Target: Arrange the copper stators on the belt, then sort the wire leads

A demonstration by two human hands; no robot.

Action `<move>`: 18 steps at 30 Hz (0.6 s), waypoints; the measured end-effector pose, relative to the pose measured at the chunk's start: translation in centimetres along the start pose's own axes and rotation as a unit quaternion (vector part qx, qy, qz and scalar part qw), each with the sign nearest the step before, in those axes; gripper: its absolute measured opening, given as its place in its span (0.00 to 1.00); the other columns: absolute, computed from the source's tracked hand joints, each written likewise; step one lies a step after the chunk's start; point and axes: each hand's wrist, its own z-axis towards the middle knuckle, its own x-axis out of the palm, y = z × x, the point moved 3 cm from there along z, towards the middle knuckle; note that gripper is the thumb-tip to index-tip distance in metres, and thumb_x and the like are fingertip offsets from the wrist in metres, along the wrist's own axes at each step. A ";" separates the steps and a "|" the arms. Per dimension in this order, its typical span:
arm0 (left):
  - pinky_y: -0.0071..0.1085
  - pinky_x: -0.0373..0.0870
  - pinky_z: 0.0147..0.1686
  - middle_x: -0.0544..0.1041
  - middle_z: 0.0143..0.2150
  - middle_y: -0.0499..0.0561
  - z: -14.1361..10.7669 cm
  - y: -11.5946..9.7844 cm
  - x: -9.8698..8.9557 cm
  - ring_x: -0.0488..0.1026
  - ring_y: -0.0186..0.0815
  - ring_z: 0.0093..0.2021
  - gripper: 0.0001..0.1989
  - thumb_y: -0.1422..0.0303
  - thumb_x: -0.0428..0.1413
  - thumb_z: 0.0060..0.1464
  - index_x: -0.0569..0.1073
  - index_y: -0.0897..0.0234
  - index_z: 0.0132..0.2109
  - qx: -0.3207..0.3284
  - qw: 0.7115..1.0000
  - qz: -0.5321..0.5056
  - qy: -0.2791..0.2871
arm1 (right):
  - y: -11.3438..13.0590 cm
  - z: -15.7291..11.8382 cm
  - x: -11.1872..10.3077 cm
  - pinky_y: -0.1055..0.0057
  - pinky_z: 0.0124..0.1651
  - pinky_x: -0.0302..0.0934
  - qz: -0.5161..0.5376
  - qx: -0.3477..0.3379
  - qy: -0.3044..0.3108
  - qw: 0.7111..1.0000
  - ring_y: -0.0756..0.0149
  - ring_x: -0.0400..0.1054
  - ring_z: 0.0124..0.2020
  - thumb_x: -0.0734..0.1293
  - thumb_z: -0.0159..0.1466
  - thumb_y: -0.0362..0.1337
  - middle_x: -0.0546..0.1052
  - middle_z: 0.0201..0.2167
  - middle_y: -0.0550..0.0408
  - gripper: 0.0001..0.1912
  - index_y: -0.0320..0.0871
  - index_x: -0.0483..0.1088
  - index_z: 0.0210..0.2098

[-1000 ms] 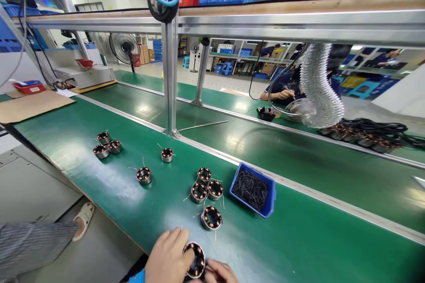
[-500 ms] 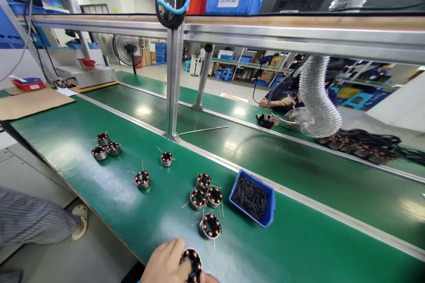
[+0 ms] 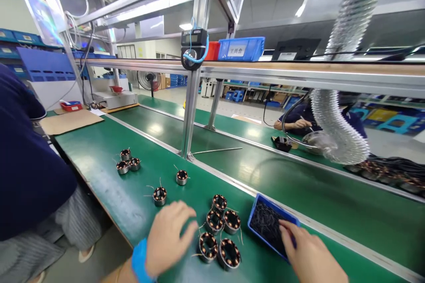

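1. Blue bin (image 3: 277,206) lies directly under the fingertips of the right hand (image 3: 307,250); picking from it looks like the step in hand.
2. That same hand reaches over the bin's right side, fingers bent and close together; whether they grip anything, I cannot tell.
3. Left hand (image 3: 171,239), blurred, is spread with its thumb well away from the fingers, apparently holding nothing.
4. Five copper-wound rings (image 3: 215,229) sit grouped between the two hands.
5. Black slender pieces (image 3: 264,221) lie jumbled inside the bin; separating one probably calls for a light, precise fingertip pinch.
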 end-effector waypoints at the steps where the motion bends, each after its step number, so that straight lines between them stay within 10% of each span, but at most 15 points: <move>1: 0.38 0.68 0.50 0.76 0.48 0.54 1.7 1.3 -0.5 0.72 0.41 0.50 0.14 0.69 0.45 0.68 0.74 0.61 0.50 -0.049 0.998 0.043 0.001 | -0.7 1.5 0.6 0.55 0.37 0.69 -0.051 -0.025 0.032 0.998 0.45 0.77 0.37 0.61 0.64 0.41 0.83 0.36 0.41 0.16 0.42 0.80 0.40; 6: 0.50 0.58 0.62 0.71 0.58 0.68 9.8 6.0 0.6 0.62 0.56 0.64 0.14 0.77 0.56 0.57 0.76 0.72 0.50 -0.068 0.994 0.082 0.029 | -0.7 4.4 2.2 0.60 0.35 0.65 -0.101 -0.043 0.084 0.990 0.47 0.78 0.34 0.67 0.61 0.33 0.83 0.29 0.44 0.08 0.45 0.80 0.31; 9: 0.50 0.60 0.59 0.74 0.51 0.68 10.1 6.6 1.3 0.67 0.55 0.59 0.12 0.79 0.53 0.58 0.77 0.74 0.47 -0.067 0.993 0.088 0.050 | 0.0 4.0 2.1 0.64 0.32 0.62 -0.093 -0.028 0.076 0.992 0.51 0.77 0.31 0.65 0.64 0.32 0.81 0.25 0.47 0.12 0.45 0.78 0.27; 18: 0.36 0.66 0.49 0.75 0.49 0.51 -6.3 2.1 -0.1 0.72 0.42 0.49 0.07 0.74 0.62 0.53 0.75 0.60 0.40 0.070 0.996 0.038 0.051 | -0.7 3.7 1.9 0.67 0.33 0.63 0.019 0.026 0.067 0.997 0.57 0.76 0.33 0.62 0.66 0.35 0.81 0.33 0.49 0.11 0.44 0.78 0.37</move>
